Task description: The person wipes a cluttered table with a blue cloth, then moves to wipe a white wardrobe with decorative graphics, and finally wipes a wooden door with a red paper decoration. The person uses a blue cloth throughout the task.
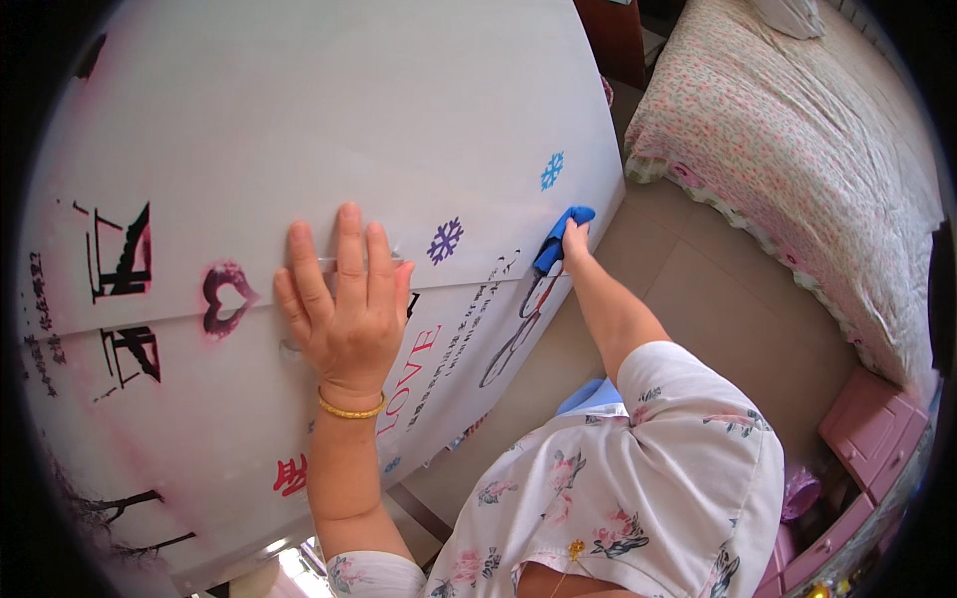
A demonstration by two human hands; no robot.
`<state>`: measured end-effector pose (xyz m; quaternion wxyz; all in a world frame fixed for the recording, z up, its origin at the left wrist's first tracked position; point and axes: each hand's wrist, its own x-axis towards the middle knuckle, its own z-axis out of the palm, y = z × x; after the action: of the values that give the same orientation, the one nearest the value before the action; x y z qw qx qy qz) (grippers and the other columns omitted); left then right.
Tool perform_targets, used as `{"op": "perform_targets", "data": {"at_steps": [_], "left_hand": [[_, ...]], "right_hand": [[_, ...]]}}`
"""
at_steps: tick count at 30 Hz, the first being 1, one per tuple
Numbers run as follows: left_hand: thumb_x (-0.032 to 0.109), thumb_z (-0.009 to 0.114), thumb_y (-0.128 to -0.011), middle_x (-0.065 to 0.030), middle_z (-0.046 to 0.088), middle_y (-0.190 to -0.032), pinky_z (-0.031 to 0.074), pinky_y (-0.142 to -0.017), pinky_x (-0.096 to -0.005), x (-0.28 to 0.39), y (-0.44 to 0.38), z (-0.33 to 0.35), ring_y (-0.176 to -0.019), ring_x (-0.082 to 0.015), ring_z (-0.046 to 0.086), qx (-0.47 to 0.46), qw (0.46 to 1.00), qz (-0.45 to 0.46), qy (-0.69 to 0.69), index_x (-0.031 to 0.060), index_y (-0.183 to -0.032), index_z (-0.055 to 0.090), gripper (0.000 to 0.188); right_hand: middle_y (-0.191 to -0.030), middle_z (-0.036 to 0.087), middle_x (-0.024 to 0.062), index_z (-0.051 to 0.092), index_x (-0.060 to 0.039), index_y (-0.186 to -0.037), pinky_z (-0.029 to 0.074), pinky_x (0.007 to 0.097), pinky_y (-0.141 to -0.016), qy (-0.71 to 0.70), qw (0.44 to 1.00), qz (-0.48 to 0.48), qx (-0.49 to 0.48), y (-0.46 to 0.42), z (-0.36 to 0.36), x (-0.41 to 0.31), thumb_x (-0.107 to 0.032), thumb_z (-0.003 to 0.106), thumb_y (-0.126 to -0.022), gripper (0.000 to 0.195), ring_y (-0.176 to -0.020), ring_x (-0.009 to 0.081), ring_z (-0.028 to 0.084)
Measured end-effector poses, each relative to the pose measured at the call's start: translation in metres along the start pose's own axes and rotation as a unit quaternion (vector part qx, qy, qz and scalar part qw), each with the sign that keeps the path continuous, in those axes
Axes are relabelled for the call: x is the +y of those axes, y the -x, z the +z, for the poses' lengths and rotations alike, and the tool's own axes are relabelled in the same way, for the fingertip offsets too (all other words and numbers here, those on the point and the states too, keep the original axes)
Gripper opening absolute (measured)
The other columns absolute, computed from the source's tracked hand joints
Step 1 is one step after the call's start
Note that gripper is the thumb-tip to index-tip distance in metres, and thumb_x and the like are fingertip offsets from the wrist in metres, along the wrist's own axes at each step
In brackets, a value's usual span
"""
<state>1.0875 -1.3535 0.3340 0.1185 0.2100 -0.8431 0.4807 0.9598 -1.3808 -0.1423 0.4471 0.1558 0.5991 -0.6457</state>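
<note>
A large white double-door panel (314, 134), apparently furniture, fills the left and middle of the view. A seam crosses it, and it bears printed writing, a purple heart (223, 300) and snowflakes (445, 241). Flat against it, across the seam, lies my left hand (344, 306) with fingers spread and a gold bracelet at the wrist. Beneath the fingers, a clear handle (327, 263) is partly covered. My right hand (576, 243) grips a blue cloth (555, 241) and presses it against the panel near its right edge, above a printed cartoon figure (532, 306).
To the right stands a bed (748, 134) with a floral cover and a ruffled hem. Tiled floor (673, 276) runs between bed and panel. Pink drawers (875, 433) and a shiny pink object (801, 493) are at the lower right. Brown furniture (613, 41) stands at the top.
</note>
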Motion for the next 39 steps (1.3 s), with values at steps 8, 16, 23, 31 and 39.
{"op": "perform_targets", "data": {"at_steps": [8, 16, 23, 31, 39], "left_hand": [[0.038, 0.075, -0.074, 0.0015, 0.057, -0.132, 0.028, -0.107, -0.0470, -0.001, 0.005, -0.003, -0.129, -0.0333, 0.044, -0.019, 0.999, -0.019, 0.020, 0.0158, -0.107, 0.066, 0.041], [0.027, 0.073, -0.075, 0.0008, 0.056, -0.132, 0.035, -0.102, -0.0482, -0.006, 0.007, 0.003, -0.127, -0.0319, 0.046, 0.069, 0.994, -0.010, 0.079, 0.0137, -0.102, 0.065, 0.032], [0.011, 0.069, -0.078, -0.0086, 0.061, -0.120, 0.046, -0.090, -0.0517, 0.060, 0.103, -0.040, -0.110, -0.0353, 0.058, 0.263, 0.873, -0.064, 0.405, 0.0087, -0.097, 0.062, 0.021], [0.001, 0.065, -0.078, -0.0143, 0.060, -0.122, 0.045, -0.096, -0.0445, 0.118, 0.475, -0.160, -0.114, -0.0338, 0.055, -0.085, 0.776, -0.494, 0.384, 0.0045, -0.107, 0.063, 0.029], [0.005, 0.063, -0.080, -0.0146, 0.063, -0.114, 0.045, -0.093, -0.0419, 0.171, 0.648, -0.254, -0.107, -0.0344, 0.058, -0.209, 0.615, -0.696, 0.306, 0.0041, -0.103, 0.064, 0.023]], "right_hand": [[-0.133, 0.045, 0.0086, 0.032, -0.0152, -0.142, 0.043, 0.0425, -0.096, -0.036, 0.993, 0.078, -0.076, 0.117, 0.012, 0.006, -0.029, 0.050, -0.094, 0.053, -0.115, 0.0261, 0.048], [-0.141, 0.031, 0.0210, 0.022, 0.0040, -0.145, 0.028, 0.0378, -0.110, 0.106, 0.971, -0.181, -0.119, 0.294, 0.039, -0.028, -0.022, 0.060, -0.088, 0.074, -0.131, 0.0327, 0.035], [-0.134, 0.040, 0.0158, 0.037, -0.0036, -0.136, 0.027, 0.0365, -0.109, 0.265, 0.819, -0.510, -0.007, 0.341, 0.052, 0.020, -0.016, 0.063, -0.086, 0.058, -0.131, 0.0297, 0.034], [-0.123, 0.036, 0.0201, 0.040, -0.0057, -0.131, 0.033, 0.0443, -0.102, 0.180, 0.842, -0.483, -0.160, 0.338, 0.032, 0.084, -0.003, 0.064, -0.076, 0.060, -0.117, 0.0385, 0.041], [-0.127, 0.046, 0.0140, 0.027, -0.0054, -0.141, 0.041, 0.0372, -0.096, 0.084, 0.983, -0.062, -0.154, 0.477, 0.053, 0.133, -0.006, 0.057, -0.080, 0.068, -0.111, 0.0248, 0.049]]}}
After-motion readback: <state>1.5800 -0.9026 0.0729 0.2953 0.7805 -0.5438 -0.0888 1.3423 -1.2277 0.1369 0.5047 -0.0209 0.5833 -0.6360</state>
